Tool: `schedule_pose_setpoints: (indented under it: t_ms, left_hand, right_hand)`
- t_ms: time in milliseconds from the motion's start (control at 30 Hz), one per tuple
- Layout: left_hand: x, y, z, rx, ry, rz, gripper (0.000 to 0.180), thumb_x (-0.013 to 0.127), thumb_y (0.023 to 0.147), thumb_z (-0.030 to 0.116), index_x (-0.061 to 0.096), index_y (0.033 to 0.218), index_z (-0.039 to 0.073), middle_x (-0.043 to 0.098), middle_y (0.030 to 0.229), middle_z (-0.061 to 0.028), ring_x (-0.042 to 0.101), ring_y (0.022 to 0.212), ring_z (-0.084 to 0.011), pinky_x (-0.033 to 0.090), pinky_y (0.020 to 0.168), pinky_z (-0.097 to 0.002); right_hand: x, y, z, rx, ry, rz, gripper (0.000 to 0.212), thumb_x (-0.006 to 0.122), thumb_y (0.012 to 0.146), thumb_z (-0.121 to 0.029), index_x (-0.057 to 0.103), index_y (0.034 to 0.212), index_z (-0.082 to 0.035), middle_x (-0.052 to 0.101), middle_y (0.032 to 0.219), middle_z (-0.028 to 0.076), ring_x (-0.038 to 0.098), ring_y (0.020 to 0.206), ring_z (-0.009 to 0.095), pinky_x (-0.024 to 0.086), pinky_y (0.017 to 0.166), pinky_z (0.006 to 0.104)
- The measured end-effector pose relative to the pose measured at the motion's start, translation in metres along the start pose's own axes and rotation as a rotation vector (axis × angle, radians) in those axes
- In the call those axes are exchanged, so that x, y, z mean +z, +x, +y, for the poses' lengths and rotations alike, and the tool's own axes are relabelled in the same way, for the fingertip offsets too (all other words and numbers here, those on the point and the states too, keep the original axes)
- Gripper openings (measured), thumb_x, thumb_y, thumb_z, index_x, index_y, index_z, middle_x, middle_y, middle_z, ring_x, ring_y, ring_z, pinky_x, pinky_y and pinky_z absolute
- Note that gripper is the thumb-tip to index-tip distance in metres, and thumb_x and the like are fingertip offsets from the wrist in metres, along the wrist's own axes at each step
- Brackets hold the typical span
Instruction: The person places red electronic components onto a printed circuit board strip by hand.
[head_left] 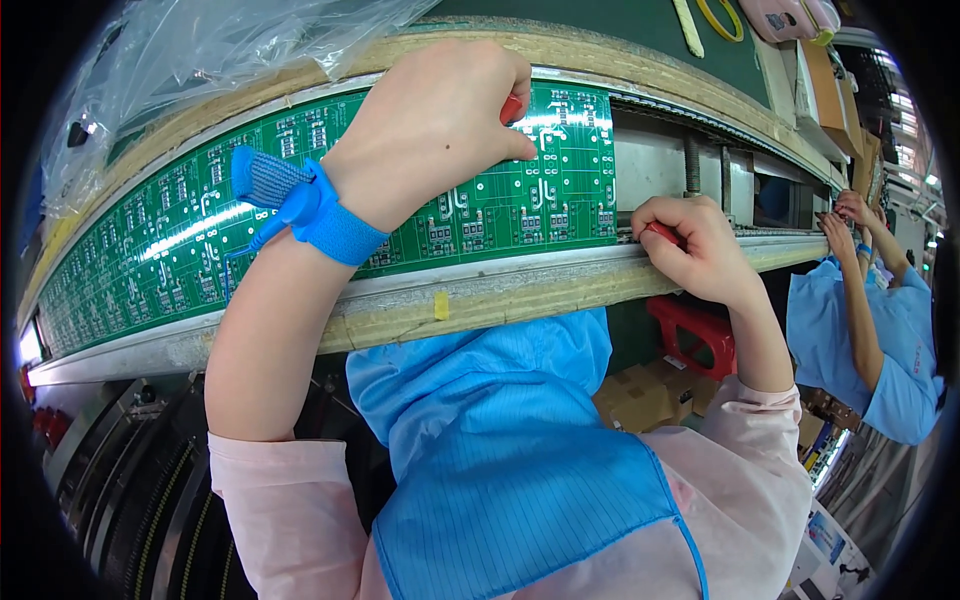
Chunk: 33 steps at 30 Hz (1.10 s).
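Observation:
A long row of green circuit boards [190, 240], printed with white markings and silver pads, lies along the conveyor rails. Over its right part is my left hand [440, 115], with a blue wrist strap [335, 228] round the wrist. Its fingers curl closed, and a small red piece [511, 109] shows at their tips. Just beyond the boards' right end, my right hand [700, 245] is closed at the near rail [570, 268]. Another red piece [664, 233] shows between its thumb and fingers. Whether these red pieces are held or worn on the fingers, I cannot tell.
Clear plastic sheeting [240, 50] lies over the far left edge. A chain [730, 122] runs along the far rail. Beneath the near rail are a red stool [697, 335] and cardboard boxes [645, 395]. At right, a co-worker in blue [850, 330] works with raised hands.

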<state>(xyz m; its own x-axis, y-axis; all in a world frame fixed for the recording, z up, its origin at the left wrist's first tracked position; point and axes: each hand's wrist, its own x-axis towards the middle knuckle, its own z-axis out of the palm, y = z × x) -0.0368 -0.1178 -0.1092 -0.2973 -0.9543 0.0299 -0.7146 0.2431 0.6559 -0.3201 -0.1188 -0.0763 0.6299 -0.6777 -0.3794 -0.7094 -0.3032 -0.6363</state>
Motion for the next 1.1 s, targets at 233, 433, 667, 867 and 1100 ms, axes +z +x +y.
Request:
schedule_pose_setpoints:
  t_ms: [233, 433, 667, 867, 1100]
  left_hand:
    - [0.001, 0.0, -0.001, 0.012, 0.003, 0.015, 0.032, 0.082, 0.07, 0.023, 0.06, 0.079, 0.001, 0.058, 0.07, -0.015, 0.059, 0.068, -0.0325, 0.047, 0.064, -0.0417]
    - [0.001, 0.001, -0.001, 0.014, 0.005, 0.014, 0.032, 0.081, 0.07, 0.023, 0.06, 0.078, 0.001, 0.058, 0.07, -0.0149, 0.059, 0.068, -0.0323, 0.046, 0.064, -0.0418]
    - [0.0, 0.0, 0.0, 0.015, 0.003, 0.013, 0.032, 0.081, 0.07, 0.023, 0.061, 0.079, 0.001, 0.058, 0.07, -0.0147, 0.059, 0.068, -0.0318, 0.047, 0.063, -0.0412]
    - [-0.003, 0.001, 0.001, -0.008, -0.007, -0.023, 0.031, 0.082, 0.07, 0.023, 0.062, 0.08, 0.002, 0.059, 0.07, -0.0142, 0.06, 0.069, -0.0314, 0.047, 0.064, -0.0406]
    - [-0.004, 0.002, 0.003, -0.026, -0.02, -0.027, 0.031, 0.081, 0.071, 0.023, 0.062, 0.081, 0.002, 0.06, 0.07, -0.0139, 0.061, 0.069, -0.0309, 0.047, 0.064, -0.0403]
  right_hand:
    - [-0.001, 0.002, 0.001, 0.018, -0.025, -0.032, 0.017, 0.055, 0.078, -0.015, 0.064, 0.082, -0.001, 0.056, 0.062, 0.015, 0.058, 0.054, 0.032, 0.046, 0.055, 0.0371]
    - [0.0, 0.002, 0.0, 0.017, -0.024, -0.023, 0.017, 0.054, 0.079, -0.015, 0.063, 0.081, -0.001, 0.054, 0.06, 0.014, 0.056, 0.052, 0.029, 0.045, 0.054, 0.0366]
    - [-0.006, 0.007, 0.008, -0.056, 0.364, 0.305, 0.027, 0.064, 0.091, -0.003, 0.065, 0.117, -0.007, 0.064, 0.089, -0.002, 0.051, 0.071, 0.001, 0.041, 0.06, 0.0182]
    - [0.006, 0.051, -0.002, -0.129, 0.355, 0.402, 0.026, 0.068, 0.088, -0.004, 0.068, 0.114, -0.003, 0.064, 0.094, -0.001, 0.045, 0.064, 0.003, 0.039, 0.06, 0.0192]
    - [0.016, 0.065, 0.01, -0.205, 0.203, 0.447, 0.023, 0.07, 0.086, -0.006, 0.07, 0.108, 0.0, 0.063, 0.092, 0.002, 0.046, 0.063, 0.007, 0.04, 0.06, 0.0215]
